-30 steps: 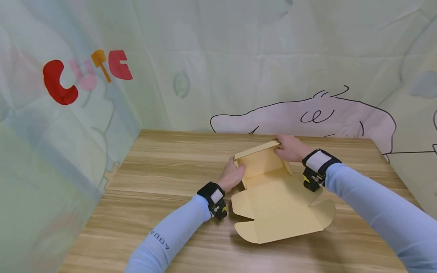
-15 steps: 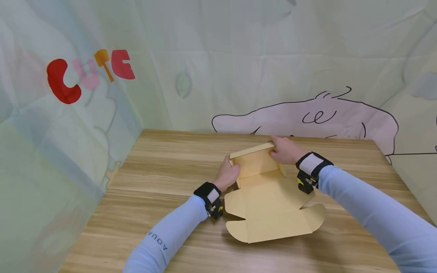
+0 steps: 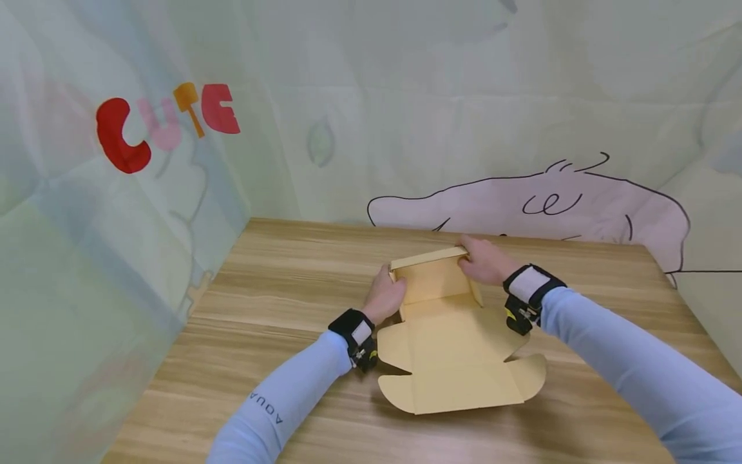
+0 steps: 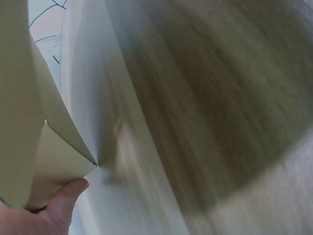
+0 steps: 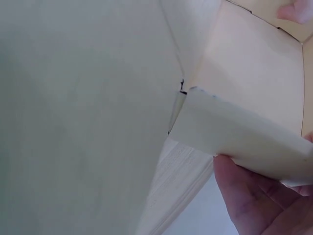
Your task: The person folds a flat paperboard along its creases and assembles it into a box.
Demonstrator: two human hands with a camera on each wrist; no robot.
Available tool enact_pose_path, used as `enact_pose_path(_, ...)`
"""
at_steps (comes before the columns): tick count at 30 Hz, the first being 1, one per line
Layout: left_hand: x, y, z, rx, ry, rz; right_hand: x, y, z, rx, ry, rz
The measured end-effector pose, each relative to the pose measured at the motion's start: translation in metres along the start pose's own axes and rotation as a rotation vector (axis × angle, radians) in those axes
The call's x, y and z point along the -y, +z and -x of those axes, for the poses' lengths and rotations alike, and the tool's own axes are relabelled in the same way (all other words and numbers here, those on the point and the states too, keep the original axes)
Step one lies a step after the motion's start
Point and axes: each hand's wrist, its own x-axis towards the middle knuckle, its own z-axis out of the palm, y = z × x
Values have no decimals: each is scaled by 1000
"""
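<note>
A partly folded cardboard box [image 3: 458,335] lies on the wooden table, its far wall and two short sides standing up. Its near panel and rounded flaps spread out flat toward me. My left hand [image 3: 385,296] grips the left end of the raised wall, thumb on the inner side; in the left wrist view that thumb [image 4: 68,196] shows at the cardboard edge. At the right end of the same wall, my right hand [image 3: 487,260] pinches the top corner. The right wrist view shows fingers [image 5: 239,191] against the outside of a side flap [image 5: 234,132]. Other fingers are hidden behind the cardboard.
The wood-grain table [image 3: 278,277] extends around the box on all sides. A printed cloth backdrop [image 3: 324,77] hangs behind the far edge and along the left side, with red and orange letters on it. Straps with small cameras sit on both wrists.
Both hands and the box have shifted slightly left in the head view, and the box has turned a little. The grip on the raised wall is the same. The head view has swung slightly.
</note>
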Motion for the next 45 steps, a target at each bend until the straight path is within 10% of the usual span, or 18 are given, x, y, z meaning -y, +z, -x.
enact_pose_path(36, -1, 0, -5, 14, -18, 10, -9, 5, 1, 61, 97, -33)
enact_pose_path(45, 0, -3, -5, 8, -43, 49, -15, -8, 15, 145, 70, -203)
